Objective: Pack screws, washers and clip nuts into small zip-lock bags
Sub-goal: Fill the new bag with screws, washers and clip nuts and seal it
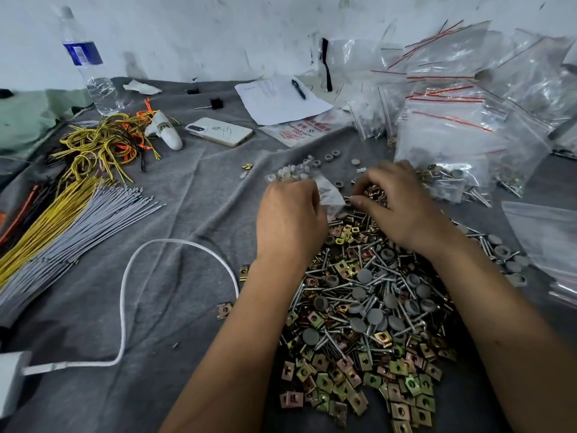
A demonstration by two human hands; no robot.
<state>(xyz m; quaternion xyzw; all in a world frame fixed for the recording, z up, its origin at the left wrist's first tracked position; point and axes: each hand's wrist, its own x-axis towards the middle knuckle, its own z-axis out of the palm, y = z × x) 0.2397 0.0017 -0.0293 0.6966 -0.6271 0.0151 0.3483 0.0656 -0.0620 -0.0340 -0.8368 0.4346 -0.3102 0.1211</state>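
Wires, yellow and grey bundles (62, 214), lie far left on our grey-clothed desk (175, 307). Our left hand (290, 220) pinches a small clear zip-lock bag (329, 195); our right hand (402, 204) curls over copper clip nuts (373, 190) beside it, its grip unclear.

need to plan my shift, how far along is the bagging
Done: a heap of filled zip-lock bags lies at the far right. In hand: the left hand holds a small clear bag while the right hand picks at the parts. Left: a big pile of screws, caps and clip nuts, so plenty remains.
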